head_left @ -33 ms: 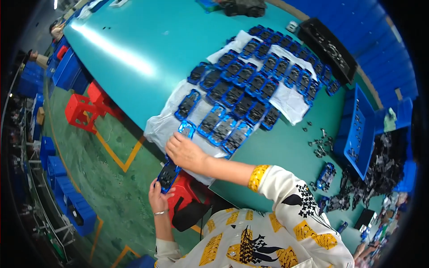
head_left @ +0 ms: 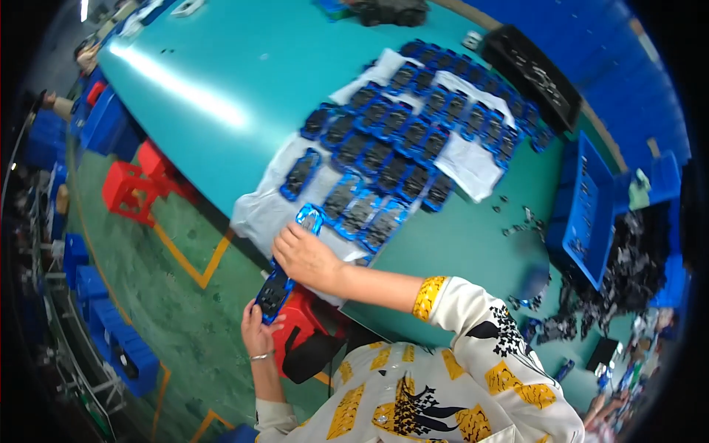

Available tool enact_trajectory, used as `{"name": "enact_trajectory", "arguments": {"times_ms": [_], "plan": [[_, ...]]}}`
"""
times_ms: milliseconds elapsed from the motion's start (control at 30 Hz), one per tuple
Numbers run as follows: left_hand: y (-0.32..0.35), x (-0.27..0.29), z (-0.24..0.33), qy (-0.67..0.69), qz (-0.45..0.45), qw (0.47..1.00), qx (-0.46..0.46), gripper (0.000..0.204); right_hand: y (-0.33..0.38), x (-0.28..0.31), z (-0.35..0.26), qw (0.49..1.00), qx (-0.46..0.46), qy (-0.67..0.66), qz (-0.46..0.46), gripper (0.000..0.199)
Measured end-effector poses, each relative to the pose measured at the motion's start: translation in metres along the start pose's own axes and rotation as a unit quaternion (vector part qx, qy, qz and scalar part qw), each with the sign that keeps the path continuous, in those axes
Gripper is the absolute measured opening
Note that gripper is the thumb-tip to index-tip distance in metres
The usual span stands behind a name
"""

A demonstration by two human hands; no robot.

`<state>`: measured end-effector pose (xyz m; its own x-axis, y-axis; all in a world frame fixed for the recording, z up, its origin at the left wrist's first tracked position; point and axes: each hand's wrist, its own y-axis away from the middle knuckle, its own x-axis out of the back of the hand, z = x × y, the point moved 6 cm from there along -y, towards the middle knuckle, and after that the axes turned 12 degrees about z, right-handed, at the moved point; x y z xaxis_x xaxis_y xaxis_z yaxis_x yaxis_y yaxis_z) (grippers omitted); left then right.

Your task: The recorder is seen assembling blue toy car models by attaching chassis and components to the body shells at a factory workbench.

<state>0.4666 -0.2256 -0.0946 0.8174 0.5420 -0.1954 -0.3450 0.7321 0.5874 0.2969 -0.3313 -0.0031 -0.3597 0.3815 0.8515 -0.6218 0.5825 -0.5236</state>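
Observation:
My left hand (head_left: 258, 334), with a bracelet at the wrist, is closed on the near end of a blue toy car with a black underside (head_left: 273, 293), past the table edge. My right hand (head_left: 304, 255) reaches across, fingers curled over another shiny blue toy car (head_left: 310, 215) and close to the far end of the first. Its palm hides how the two cars meet. Beyond it, several blue toy cars with dark undersides up (head_left: 391, 148) lie in rows on white sheeting (head_left: 258, 205). One toy car (head_left: 300, 175) lies a little apart from the rows.
A blue bin (head_left: 580, 221) and a long black tray (head_left: 532, 74) with small parts stand on the right of the green table (head_left: 199, 66). Loose black parts (head_left: 628, 258) are heaped beside the bin. Red stools (head_left: 133, 192) stand on the floor at left.
The view has shifted slightly. Both hands keep nearly the same pose on the cars. A car-sized thing near the blue bin now appears as a dark blur.

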Motion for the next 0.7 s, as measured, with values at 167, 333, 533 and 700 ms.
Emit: {"name": "enact_trajectory", "arguments": {"times_ms": [167, 333, 533, 700], "plan": [[0.031, -0.030, -0.019, -0.079, -0.114, 0.990, 0.033, 0.032, 0.094, 0.079, 0.025, 0.977, -0.211, 0.016, -0.012, 0.025], [0.069, -0.117, -0.087, -0.172, -0.300, 0.930, 0.127, 0.033, 0.261, 0.135, 0.078, 0.857, -0.481, 0.077, -0.168, 0.042], [0.121, -0.207, -0.188, -0.263, -0.448, 0.827, 0.215, 0.034, 0.411, 0.217, 0.078, 0.698, -0.671, 0.143, -0.205, 0.043], [0.158, -0.258, -0.248, -0.281, -0.419, 0.834, 0.224, 0.033, 0.493, 0.246, 0.031, 0.586, -0.774, 0.102, -0.218, 0.045]]}}
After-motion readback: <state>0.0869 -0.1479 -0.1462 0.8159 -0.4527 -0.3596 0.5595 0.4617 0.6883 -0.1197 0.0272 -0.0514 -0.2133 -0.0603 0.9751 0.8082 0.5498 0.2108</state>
